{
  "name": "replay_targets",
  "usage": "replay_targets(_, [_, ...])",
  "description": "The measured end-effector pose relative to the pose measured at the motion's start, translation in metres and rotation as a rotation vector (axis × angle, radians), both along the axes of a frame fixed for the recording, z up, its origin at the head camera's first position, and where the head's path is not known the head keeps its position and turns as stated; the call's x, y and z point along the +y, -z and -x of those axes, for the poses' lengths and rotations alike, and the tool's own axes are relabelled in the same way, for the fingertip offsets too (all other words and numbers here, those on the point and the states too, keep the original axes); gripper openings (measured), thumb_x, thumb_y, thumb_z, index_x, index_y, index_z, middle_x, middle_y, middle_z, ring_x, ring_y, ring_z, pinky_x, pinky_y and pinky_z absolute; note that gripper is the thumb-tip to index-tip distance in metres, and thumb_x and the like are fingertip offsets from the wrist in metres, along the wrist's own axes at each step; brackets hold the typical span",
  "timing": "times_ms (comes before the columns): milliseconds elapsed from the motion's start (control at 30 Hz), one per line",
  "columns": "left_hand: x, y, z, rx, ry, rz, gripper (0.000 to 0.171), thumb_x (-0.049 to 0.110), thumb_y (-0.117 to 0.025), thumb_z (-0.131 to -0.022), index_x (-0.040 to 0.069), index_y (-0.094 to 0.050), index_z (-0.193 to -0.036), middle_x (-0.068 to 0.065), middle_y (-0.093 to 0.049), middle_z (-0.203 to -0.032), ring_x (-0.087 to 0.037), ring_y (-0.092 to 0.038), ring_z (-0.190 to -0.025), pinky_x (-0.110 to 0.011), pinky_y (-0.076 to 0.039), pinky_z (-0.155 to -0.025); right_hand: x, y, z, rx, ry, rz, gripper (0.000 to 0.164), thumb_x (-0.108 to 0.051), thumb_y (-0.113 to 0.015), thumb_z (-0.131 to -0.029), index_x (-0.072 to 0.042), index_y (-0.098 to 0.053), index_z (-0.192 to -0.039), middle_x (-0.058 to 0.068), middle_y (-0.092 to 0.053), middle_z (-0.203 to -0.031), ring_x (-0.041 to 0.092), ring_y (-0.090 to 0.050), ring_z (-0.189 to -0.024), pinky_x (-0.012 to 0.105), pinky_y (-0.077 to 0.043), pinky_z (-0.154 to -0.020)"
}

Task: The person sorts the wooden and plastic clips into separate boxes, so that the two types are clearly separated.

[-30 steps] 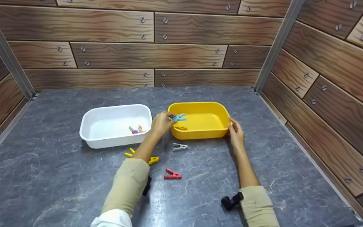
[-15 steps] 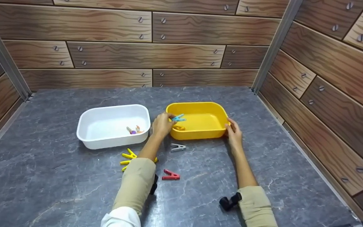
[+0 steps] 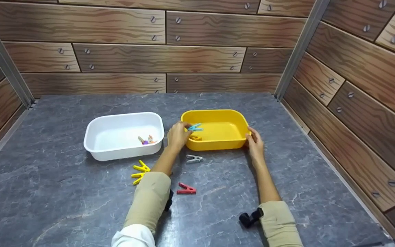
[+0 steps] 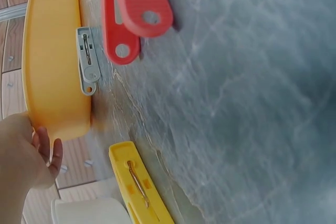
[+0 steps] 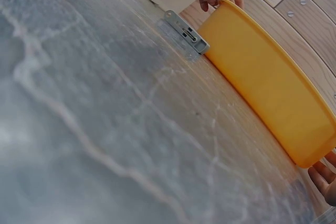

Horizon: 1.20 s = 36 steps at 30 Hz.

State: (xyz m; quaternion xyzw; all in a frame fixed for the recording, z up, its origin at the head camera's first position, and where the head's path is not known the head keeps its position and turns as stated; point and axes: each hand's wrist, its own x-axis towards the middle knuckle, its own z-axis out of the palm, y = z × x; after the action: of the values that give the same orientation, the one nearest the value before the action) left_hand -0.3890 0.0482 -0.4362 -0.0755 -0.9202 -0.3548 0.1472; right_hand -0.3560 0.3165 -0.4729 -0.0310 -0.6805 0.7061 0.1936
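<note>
In the head view, my left hand grips the left end of a yellow tub. My right hand holds its right end, fingers at the rim. A light blue clothespin shows inside the tub by the left fingertips, and an orange-yellow one lies nearer the front wall. In the left wrist view, the left hand's fingers bend around the outside of the tub. Just in front of it lies a grey clothespin. A red clothespin is closer to me.
A white tub stands left of the yellow one, with small multicoloured clothespins in its front right corner. Yellow clothespins lie partly hidden under my left forearm. Wood-patterned walls border the grey marbled table.
The left forearm has swung slightly right, uncovering more of the yellow clothespins' handles. Both hands keep their places on the tub, and the camera view has shifted a little.
</note>
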Motion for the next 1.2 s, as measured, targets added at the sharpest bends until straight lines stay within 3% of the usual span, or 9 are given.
replay_targets(333, [0.001, 0.003, 0.0, 0.021, -0.001, -0.028, 0.021, 0.018, -0.074, -0.078, 0.011, -0.072, -0.097, 0.0, -0.065, -0.093, -0.024, -0.062, -0.086, -0.038, -0.047, -0.073, 0.001, -0.001, 0.001, -0.019, 0.014, -0.036, 0.036, -0.009, -0.048, -0.095, 0.002, -0.046, -0.13, 0.017, -0.043, -0.135, 0.023, -0.046, -0.113, 0.024, -0.043, -0.081])
replay_targets(733, [-0.001, 0.003, 0.0, 0.03, 0.027, -0.037, 0.021, 0.018, -0.074, -0.078, 0.009, -0.072, -0.097, -0.001, -0.065, -0.092, -0.023, -0.062, -0.086, -0.037, -0.047, -0.073, 0.001, -0.001, 0.0, -0.013, 0.003, -0.023, 0.036, -0.007, -0.047, -0.096, 0.003, -0.045, -0.13, 0.017, -0.043, -0.135, 0.029, -0.046, -0.114, 0.021, -0.044, -0.077])
replay_targets(1000, [-0.006, 0.004, -0.003, 0.122, 0.041, -0.025, 0.022, 0.026, -0.074, -0.078, 0.011, -0.073, -0.095, 0.0, -0.065, -0.09, -0.021, -0.062, -0.084, -0.035, -0.048, -0.07, 0.0, -0.001, 0.001, -0.034, 0.02, -0.056, 0.037, -0.01, -0.049, -0.095, 0.002, -0.046, -0.13, 0.016, -0.043, -0.135, 0.02, -0.047, -0.11, 0.024, -0.045, -0.078])
replay_targets(1200, [-0.012, 0.0, -0.013, 0.201, 0.089, -0.073, 0.021, 0.024, -0.074, -0.078, 0.008, -0.073, -0.092, -0.002, -0.064, -0.088, -0.019, -0.059, -0.074, -0.034, -0.046, -0.065, 0.002, -0.001, 0.001, -0.034, 0.007, -0.061, 0.038, -0.01, -0.048, -0.096, 0.002, -0.045, -0.131, 0.015, -0.042, -0.136, 0.021, -0.045, -0.115, 0.024, -0.044, -0.08])
